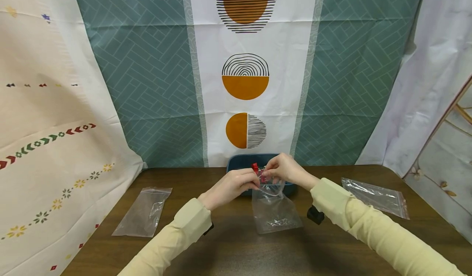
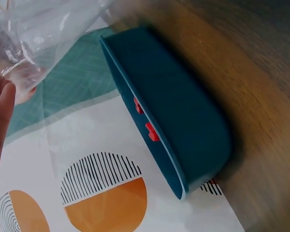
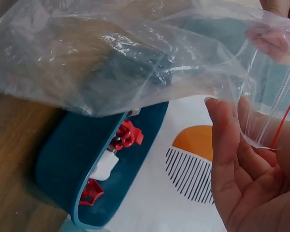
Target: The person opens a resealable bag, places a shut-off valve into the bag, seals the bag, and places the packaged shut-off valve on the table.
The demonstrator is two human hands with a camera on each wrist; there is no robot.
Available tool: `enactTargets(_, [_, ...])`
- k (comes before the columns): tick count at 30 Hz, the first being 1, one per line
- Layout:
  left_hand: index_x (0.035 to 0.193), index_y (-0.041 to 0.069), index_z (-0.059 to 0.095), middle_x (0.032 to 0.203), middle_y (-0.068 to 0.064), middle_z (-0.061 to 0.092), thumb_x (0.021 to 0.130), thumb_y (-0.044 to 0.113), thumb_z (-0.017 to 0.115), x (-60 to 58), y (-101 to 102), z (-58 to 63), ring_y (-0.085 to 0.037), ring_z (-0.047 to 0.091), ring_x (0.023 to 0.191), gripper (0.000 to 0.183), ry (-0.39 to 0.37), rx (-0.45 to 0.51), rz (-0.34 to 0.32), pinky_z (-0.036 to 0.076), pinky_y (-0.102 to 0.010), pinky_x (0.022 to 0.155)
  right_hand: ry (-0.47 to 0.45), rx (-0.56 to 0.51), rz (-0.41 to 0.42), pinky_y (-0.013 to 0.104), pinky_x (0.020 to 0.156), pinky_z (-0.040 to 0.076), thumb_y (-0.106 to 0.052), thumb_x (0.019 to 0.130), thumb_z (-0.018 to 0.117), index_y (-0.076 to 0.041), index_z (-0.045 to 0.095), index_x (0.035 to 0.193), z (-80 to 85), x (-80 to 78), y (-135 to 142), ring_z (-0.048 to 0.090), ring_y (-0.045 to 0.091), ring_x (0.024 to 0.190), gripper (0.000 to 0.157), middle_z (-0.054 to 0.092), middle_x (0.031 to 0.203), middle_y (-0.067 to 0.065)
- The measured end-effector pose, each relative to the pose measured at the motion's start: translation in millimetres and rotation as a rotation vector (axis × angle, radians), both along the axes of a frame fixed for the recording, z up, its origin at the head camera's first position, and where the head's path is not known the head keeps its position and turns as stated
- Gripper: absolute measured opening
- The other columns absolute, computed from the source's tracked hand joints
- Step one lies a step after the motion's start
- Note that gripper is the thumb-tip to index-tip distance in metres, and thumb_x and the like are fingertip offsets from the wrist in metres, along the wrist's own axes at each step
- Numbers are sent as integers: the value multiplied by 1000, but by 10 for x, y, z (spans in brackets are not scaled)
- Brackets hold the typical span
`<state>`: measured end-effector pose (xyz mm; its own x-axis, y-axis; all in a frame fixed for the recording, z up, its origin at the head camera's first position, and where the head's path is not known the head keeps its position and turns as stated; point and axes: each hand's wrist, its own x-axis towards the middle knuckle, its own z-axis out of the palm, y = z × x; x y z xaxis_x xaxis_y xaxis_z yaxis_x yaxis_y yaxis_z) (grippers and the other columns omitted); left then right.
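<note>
A clear zip bag (image 1: 276, 216) hangs with its mouth spread between both hands above the table. My left hand (image 1: 236, 184) pinches the left side of the rim. The opposite side is held by my right hand (image 1: 289, 171), whose fingers lie along the plastic near the red zip line in the right wrist view. Just behind the bag stands a dark blue bin (image 3: 58, 164). Inside it lie red parts shaped like valve handles (image 3: 127, 134) and a white piece (image 3: 105, 164). Nothing but air and creased film shows inside the bag.
A flat clear zip bag (image 1: 144, 212) lies on the wooden table (image 1: 236, 255) at left. Another flat clear bag or stack (image 1: 376, 196) lies at right. A patterned cloth (image 1: 155, 83) hangs behind the table's back edge.
</note>
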<state>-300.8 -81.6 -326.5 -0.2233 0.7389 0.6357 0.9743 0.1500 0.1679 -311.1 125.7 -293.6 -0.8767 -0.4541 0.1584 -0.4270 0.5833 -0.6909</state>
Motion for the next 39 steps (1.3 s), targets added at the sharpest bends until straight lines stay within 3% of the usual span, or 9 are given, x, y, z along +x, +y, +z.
enactTargets(4, [89, 7, 61, 88, 4, 55, 75, -6, 69, -7, -31, -1, -5, 51, 79, 21, -58, 9, -34, 45, -17, 72, 2, 2, 15, 29, 49, 50, -8, 82, 66, 1, 69, 83, -12, 1, -7, 57, 17, 50, 10, 64, 71, 11])
enactTargets(10, [88, 6, 62, 86, 4, 56, 75, -5, 69, -13, -45, 4, -4, 51, 79, 18, -61, 13, -40, 45, -17, 72, -5, 46, 48, 30, 50, 50, -18, 86, 64, 0, 69, 93, 55, -7, 44, 58, 17, 55, 20, 64, 74, 7])
enactTargets(15, [88, 7, 63, 87, 5, 57, 77, -3, 67, 2, -93, 6, -5, 51, 78, 15, -68, 27, -36, 46, -18, 71, -27, 22, -10, 31, 53, 51, -26, 89, 59, 0, 65, 103, 158, -60, 168, 60, 24, 64, 30, 64, 80, 8])
enactTargets(18, [88, 7, 63, 87, 4, 57, 78, -4, 67, 9, -132, -5, -6, 52, 78, 15, -72, 34, -38, 46, -18, 70, -19, 1, -43, 31, 55, 51, -22, 90, 58, 1, 64, 103, 166, -113, 229, 60, 24, 66, 27, 63, 83, 10])
enactTargets(27, [87, 6, 64, 86, 5, 56, 76, -4, 68, 76, -191, -41, -4, 51, 77, 16, -105, 12, -17, 46, -17, 66, -55, 64, -141, 31, 59, 51, -11, 91, 55, 6, 62, 103, -61, -317, 362, 59, 22, 70, 21, 62, 84, 13])
enactTargets(39, [88, 7, 64, 86, 1, 58, 76, -4, 67, 132, -267, -10, -10, 54, 75, 17, -105, 24, -20, 46, -17, 67, 75, 310, -203, 40, 69, 48, -5, 88, 58, 11, 60, 98, -447, -723, 324, 59, 28, 73, 20, 60, 76, 13])
